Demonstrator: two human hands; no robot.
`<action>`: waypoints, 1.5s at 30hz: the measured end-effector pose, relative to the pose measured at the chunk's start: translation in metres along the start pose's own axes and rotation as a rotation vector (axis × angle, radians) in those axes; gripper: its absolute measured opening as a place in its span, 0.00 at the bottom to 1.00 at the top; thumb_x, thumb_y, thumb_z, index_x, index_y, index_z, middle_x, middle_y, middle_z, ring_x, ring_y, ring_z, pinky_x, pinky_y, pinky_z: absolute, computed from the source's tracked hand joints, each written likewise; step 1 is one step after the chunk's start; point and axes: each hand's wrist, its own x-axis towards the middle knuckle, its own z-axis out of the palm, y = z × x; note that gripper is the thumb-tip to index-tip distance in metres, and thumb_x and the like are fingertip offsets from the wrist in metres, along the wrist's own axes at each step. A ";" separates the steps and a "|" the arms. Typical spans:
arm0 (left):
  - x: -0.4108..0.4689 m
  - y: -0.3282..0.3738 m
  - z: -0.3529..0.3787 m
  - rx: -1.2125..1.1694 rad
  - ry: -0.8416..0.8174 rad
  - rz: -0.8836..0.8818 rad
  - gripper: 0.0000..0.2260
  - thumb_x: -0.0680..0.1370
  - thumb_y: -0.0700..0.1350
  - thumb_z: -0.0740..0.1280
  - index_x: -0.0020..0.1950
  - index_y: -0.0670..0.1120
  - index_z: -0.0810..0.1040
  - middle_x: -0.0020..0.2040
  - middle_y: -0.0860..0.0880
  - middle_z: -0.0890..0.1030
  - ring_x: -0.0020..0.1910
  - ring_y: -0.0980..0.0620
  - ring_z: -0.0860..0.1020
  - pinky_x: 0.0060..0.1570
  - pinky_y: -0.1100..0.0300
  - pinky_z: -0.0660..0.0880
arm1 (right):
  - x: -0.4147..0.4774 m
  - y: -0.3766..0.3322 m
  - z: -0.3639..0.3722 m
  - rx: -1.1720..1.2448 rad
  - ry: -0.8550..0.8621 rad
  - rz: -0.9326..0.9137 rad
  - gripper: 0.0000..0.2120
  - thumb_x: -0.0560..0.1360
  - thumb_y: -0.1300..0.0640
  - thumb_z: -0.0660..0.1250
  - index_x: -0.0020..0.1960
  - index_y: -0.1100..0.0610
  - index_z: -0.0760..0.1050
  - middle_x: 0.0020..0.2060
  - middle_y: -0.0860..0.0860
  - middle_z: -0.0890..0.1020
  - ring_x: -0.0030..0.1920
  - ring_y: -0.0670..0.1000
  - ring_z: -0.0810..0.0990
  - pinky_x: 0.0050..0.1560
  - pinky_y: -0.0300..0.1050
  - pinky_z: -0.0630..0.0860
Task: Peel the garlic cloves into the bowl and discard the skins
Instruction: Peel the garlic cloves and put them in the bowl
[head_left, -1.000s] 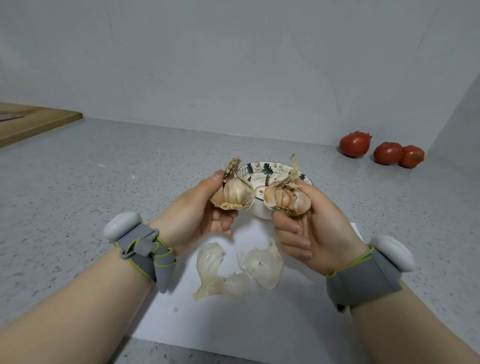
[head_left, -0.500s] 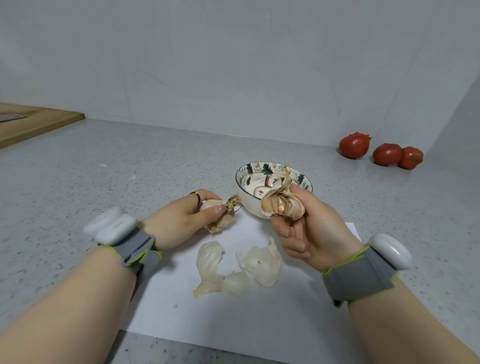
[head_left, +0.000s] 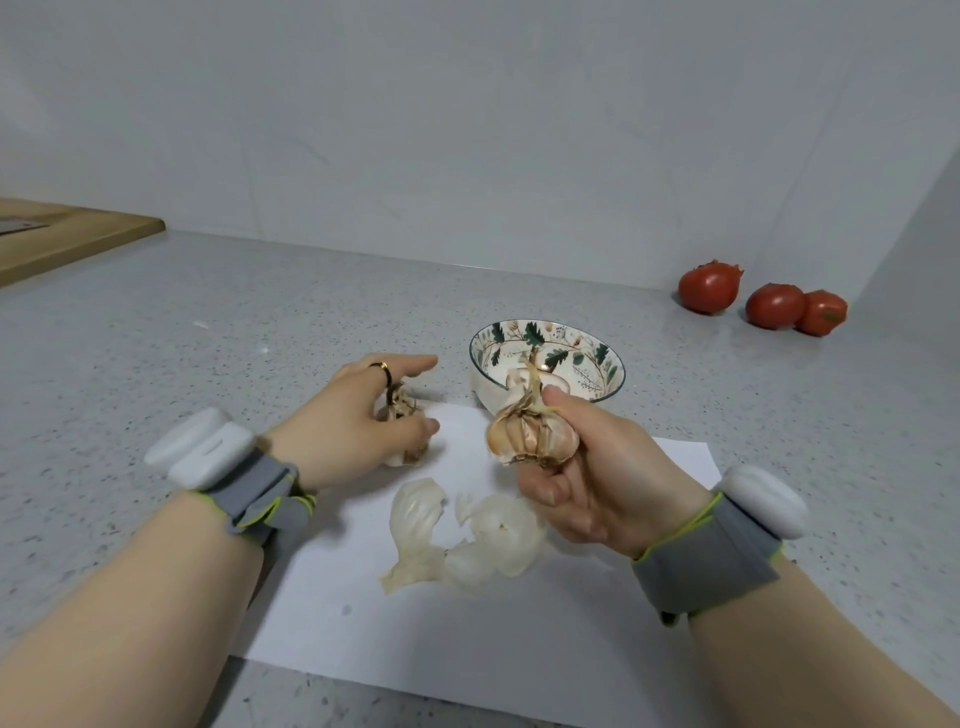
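**Work one clove loose from the held half**

The garlic half (head_left: 532, 436) sits in the right hand (head_left: 597, 483). The fingers curl round its underside and the thumb presses by the stem, with the exposed cloves facing left. It hangs above the paper sheet (head_left: 467, 649), just in front of the bowl (head_left: 587, 364).

The second garlic half (head_left: 402, 415) lies at the sheet's far left edge under the left hand (head_left: 353, 421). That hand's index finger is straight and its thumb lies alongside; I cannot tell whether the other fingers pinch the garlic.

The left hand looks best used to lever an outer clove off at the root end. The right hand's grip should probably be firm but not crushing. The skin is best stripped low over the sheet, beside the loose skins (head_left: 467, 535), since papery skin likely drifts. The bare clove then goes into the bowl, where pale cloves seem to lie.
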 end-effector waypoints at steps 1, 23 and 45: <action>0.000 0.001 0.000 -0.034 0.032 0.007 0.23 0.72 0.47 0.67 0.66 0.54 0.66 0.63 0.53 0.69 0.62 0.56 0.65 0.53 0.72 0.57 | 0.000 0.001 0.001 -0.013 -0.005 -0.001 0.24 0.77 0.45 0.43 0.37 0.57 0.70 0.16 0.50 0.68 0.12 0.45 0.60 0.18 0.25 0.53; -0.018 0.049 0.015 -0.632 -0.091 -0.130 0.02 0.69 0.39 0.68 0.37 0.43 0.76 0.25 0.50 0.80 0.21 0.55 0.77 0.20 0.66 0.73 | -0.005 0.003 0.017 -0.446 0.271 -0.450 0.18 0.70 0.40 0.55 0.35 0.54 0.68 0.16 0.46 0.70 0.18 0.42 0.65 0.22 0.32 0.62; -0.017 0.045 0.010 -0.708 -0.177 -0.190 0.08 0.74 0.42 0.60 0.39 0.42 0.77 0.26 0.48 0.80 0.23 0.54 0.78 0.22 0.67 0.74 | -0.007 -0.005 -0.002 -0.051 0.000 -0.367 0.05 0.75 0.63 0.55 0.46 0.59 0.68 0.26 0.52 0.78 0.21 0.48 0.73 0.20 0.38 0.70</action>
